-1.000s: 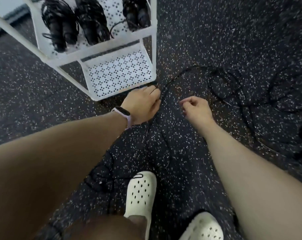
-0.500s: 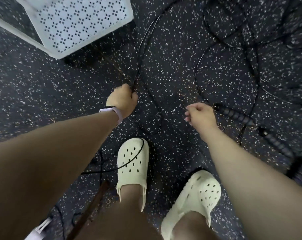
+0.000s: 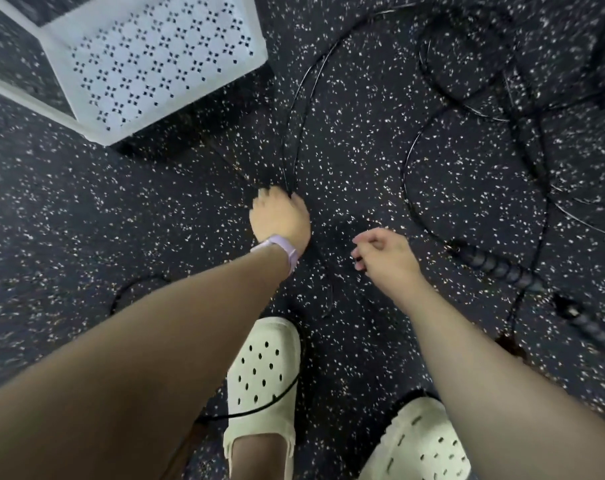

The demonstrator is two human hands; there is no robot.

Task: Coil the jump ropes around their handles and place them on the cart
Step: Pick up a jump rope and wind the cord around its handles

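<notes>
Thin black jump rope cords (image 3: 295, 109) lie in loops on the dark speckled floor. My left hand (image 3: 281, 216), with a lilac band on the wrist, grips two strands of cord that run up and away toward the top of the view. My right hand (image 3: 385, 252) hovers a little to the right with fingers loosely curled; no cord shows in it. A black ribbed handle (image 3: 491, 266) lies on the floor to the right of my right hand. A second handle (image 3: 592, 329) lies beyond it near the right edge.
The white perforated bottom shelf of the cart (image 3: 155, 60) stands at the upper left. More tangled cords (image 3: 495, 81) cover the floor at the upper right. My two white clogs (image 3: 263, 382) stand below, and a cord crosses the left one.
The view has dropped, so the cart's upper shelf with coiled ropes is out of sight. My left hand pulled back from the cart's foot with the cord. The ribbed handles came into view.
</notes>
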